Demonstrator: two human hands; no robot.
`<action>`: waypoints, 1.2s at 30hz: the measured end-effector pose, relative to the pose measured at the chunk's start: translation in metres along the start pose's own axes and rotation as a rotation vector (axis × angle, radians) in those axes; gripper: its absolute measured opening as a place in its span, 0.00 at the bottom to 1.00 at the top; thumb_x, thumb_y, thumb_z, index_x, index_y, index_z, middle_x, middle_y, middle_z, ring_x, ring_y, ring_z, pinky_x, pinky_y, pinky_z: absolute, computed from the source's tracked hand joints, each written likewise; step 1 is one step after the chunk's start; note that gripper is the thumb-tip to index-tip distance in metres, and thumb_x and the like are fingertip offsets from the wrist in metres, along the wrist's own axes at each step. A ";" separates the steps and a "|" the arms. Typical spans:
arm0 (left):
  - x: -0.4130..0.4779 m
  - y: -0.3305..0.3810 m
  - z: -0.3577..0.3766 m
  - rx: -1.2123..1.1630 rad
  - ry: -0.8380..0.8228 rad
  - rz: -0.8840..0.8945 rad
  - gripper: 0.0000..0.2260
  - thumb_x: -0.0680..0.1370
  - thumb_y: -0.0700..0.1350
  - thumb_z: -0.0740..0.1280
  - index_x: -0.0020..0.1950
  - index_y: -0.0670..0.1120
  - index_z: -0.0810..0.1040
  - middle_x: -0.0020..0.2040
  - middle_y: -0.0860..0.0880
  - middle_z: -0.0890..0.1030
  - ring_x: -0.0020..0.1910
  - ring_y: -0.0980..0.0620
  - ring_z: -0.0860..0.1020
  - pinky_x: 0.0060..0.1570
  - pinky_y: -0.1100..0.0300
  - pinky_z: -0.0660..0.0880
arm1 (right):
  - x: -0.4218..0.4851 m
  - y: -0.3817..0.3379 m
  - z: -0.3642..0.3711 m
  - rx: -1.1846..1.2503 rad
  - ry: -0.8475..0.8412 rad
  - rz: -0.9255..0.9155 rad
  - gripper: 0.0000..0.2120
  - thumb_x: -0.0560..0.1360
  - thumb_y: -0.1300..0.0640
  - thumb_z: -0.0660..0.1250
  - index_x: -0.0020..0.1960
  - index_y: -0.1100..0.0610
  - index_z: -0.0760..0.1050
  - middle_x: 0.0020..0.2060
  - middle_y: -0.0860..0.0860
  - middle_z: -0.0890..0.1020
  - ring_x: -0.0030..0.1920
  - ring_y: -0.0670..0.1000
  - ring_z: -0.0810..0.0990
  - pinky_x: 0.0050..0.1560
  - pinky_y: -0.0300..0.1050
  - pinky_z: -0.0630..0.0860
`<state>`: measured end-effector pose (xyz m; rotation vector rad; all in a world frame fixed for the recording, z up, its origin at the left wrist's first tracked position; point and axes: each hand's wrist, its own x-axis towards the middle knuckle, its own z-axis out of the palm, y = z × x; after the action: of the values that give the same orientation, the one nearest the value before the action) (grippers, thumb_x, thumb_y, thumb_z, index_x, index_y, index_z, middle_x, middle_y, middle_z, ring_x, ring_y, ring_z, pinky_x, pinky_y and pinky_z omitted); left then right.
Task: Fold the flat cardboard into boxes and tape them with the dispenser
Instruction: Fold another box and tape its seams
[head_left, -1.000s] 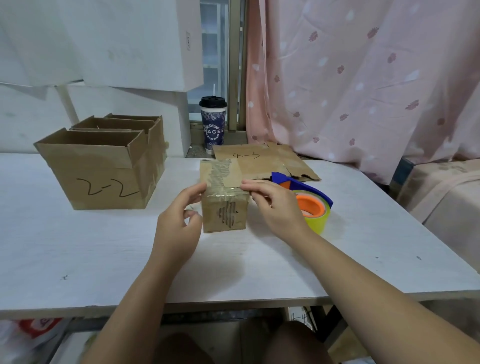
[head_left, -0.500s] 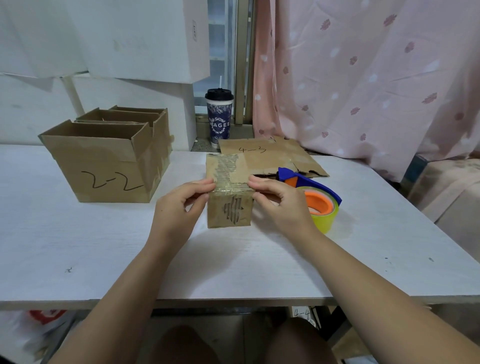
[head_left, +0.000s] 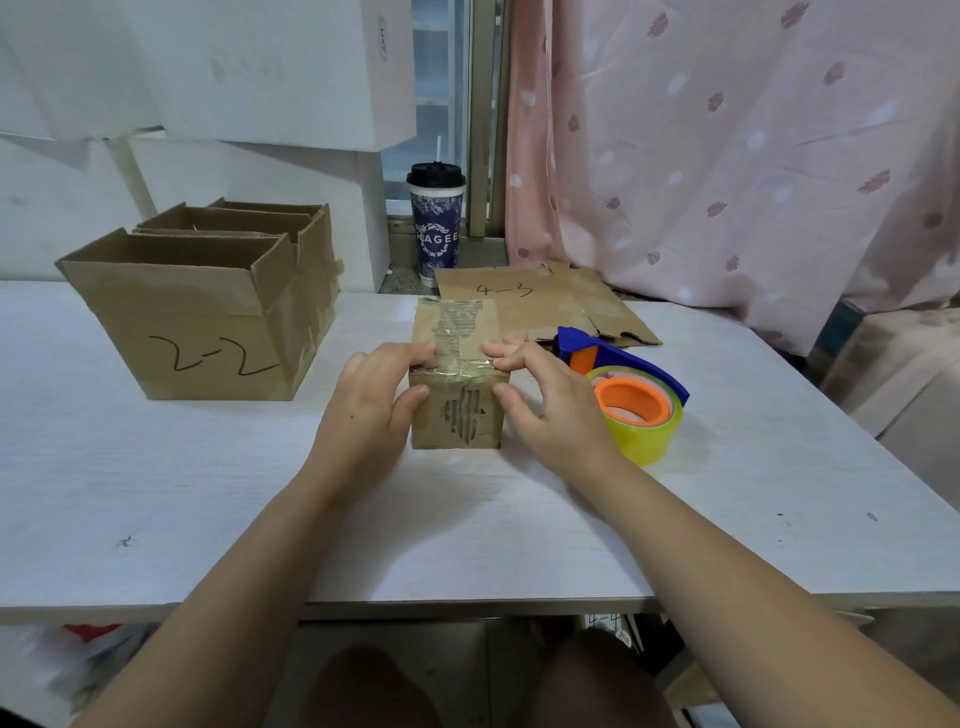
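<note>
A small brown cardboard box (head_left: 457, 415) stands in the middle of the white table (head_left: 208, 509), its top flaps closed under clear tape and black scribbles on its near face. My left hand (head_left: 371, 410) grips its left side, fingers on the top edge and thumb on the near face. My right hand (head_left: 550, 405) grips the right side the same way. The tape dispenser (head_left: 631, 410), blue with an orange hub and a yellow-green roll, lies just right of my right hand. A flat cardboard sheet marked "4-3" (head_left: 535, 306) lies behind the box.
Two open cardboard boxes (head_left: 208, 317), the nearer marked "2-2", stand at the left of the table. A lidded drink cup (head_left: 435, 228) sits on the sill behind. White boxes are stacked at the back left; a pink curtain (head_left: 727, 156) hangs at the right.
Both hands have slid from pressing on the box's top to holding its sides, thumbs now on the near face. The box stays in place and the dispenser has not moved.
</note>
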<state>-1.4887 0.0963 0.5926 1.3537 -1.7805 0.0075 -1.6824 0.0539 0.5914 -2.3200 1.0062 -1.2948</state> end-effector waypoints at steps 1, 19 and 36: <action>0.000 0.000 -0.002 -0.001 -0.015 -0.001 0.14 0.76 0.40 0.67 0.61 0.46 0.76 0.57 0.51 0.78 0.48 0.55 0.66 0.47 0.66 0.60 | 0.000 0.000 -0.001 0.001 -0.018 0.008 0.07 0.74 0.66 0.68 0.51 0.61 0.74 0.59 0.42 0.78 0.68 0.46 0.70 0.63 0.33 0.64; 0.019 0.000 -0.004 -0.214 -0.169 -0.033 0.11 0.74 0.43 0.71 0.53 0.55 0.77 0.58 0.64 0.76 0.62 0.65 0.71 0.60 0.76 0.63 | 0.022 0.004 -0.008 0.093 -0.102 0.072 0.15 0.71 0.57 0.74 0.57 0.55 0.81 0.51 0.41 0.78 0.62 0.39 0.72 0.63 0.28 0.64; 0.022 -0.004 -0.017 -0.091 -0.284 0.074 0.13 0.79 0.40 0.63 0.64 0.47 0.76 0.62 0.63 0.71 0.65 0.67 0.64 0.60 0.81 0.55 | 0.011 -0.007 -0.013 -0.115 -0.099 -0.056 0.14 0.75 0.63 0.70 0.60 0.60 0.79 0.60 0.54 0.80 0.66 0.52 0.74 0.68 0.39 0.65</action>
<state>-1.4755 0.0858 0.6147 1.2712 -2.0400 -0.2337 -1.6864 0.0519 0.6096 -2.4888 1.0149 -1.1577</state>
